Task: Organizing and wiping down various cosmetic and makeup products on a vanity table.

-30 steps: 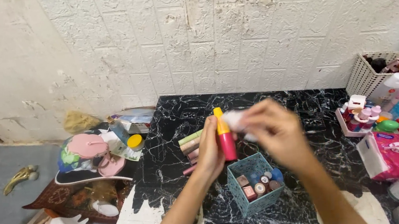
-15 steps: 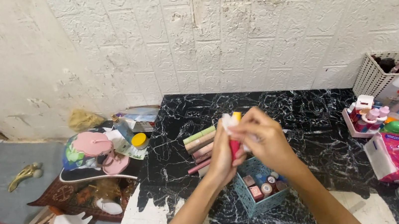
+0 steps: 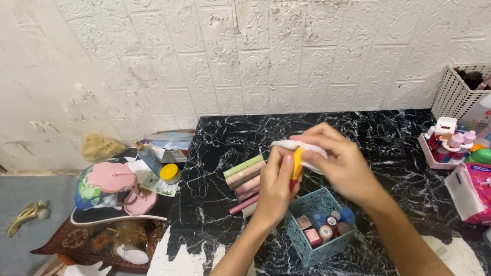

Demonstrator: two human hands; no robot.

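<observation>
My left hand (image 3: 273, 190) grips a small tube with a yellow cap (image 3: 296, 163) and a pink-red body, mostly hidden behind my fingers. My right hand (image 3: 337, 161) pinches a white tissue (image 3: 302, 146) and presses it against the tube's yellow cap. Both hands hover just above a small teal basket (image 3: 307, 248) filled with several little cosmetic jars. To the left of my left hand, a row of lipstick-like sticks (image 3: 245, 178) lies on the black marble top (image 3: 227, 140).
A white basket (image 3: 453, 96) with bottles stands at the back right. A pink tissue pack (image 3: 489, 190), small pink tray (image 3: 438, 150) and bottles crowd the right edge. Left of the marble top, on the floor, lie a pink lidded item (image 3: 111, 178), a yellow-capped jar (image 3: 169, 174) and clutter.
The tube was upright and plainly visible; now it is tilted and mostly covered by my hands. My right hand has brought the tissue onto the yellow cap and shifted slightly right.
</observation>
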